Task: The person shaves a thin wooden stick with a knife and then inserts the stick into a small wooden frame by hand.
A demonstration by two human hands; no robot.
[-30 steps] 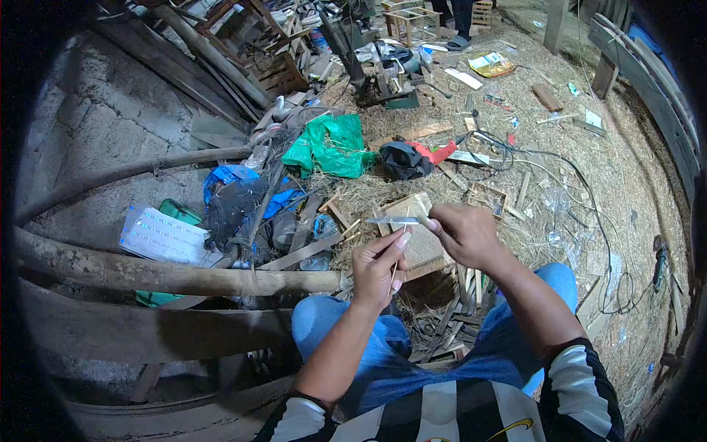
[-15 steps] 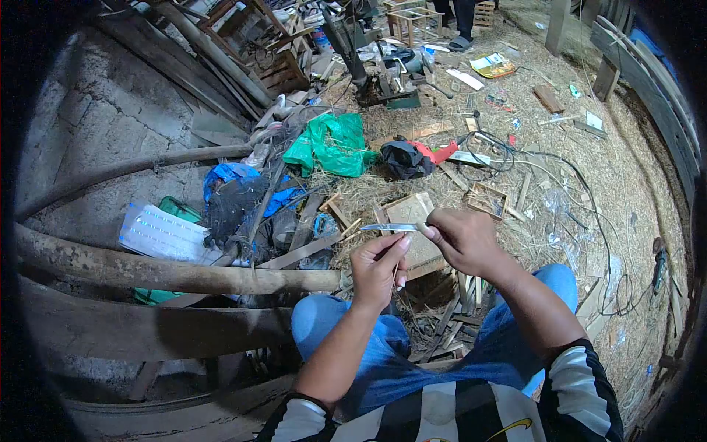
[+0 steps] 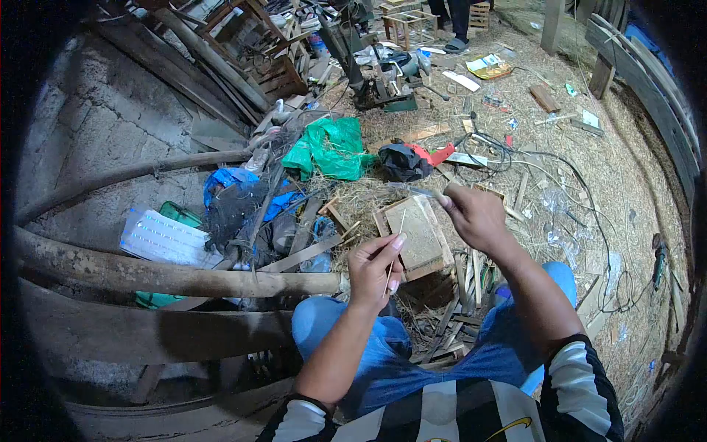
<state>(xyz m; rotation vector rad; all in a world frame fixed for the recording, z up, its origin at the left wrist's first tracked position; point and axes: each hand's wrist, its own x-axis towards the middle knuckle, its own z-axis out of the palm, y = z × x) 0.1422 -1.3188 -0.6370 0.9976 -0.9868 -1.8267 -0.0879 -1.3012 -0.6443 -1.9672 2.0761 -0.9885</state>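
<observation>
My left hand pinches a thin wooden stick between thumb and fingers. The stick stands nearly upright, its tip above the hand and its lower end below the fingers. In my right hand, up and to the right, is a knife; its blade points left and is slightly blurred. The blade is apart from the stick. Beneath both hands lies a flat wooden board with a lighter frame edge. Wood scraps lie between my knees.
A wooden pole crosses at the left. Beyond my hands are a green plastic bag, a black bag and a red power tool near cables. A person's foot stands at the back. Shavings cover the floor.
My right hand has lifted the knife up and away from the stick, and the blade has tilted. The left hand stays almost in place, with the stick now showing above it.
</observation>
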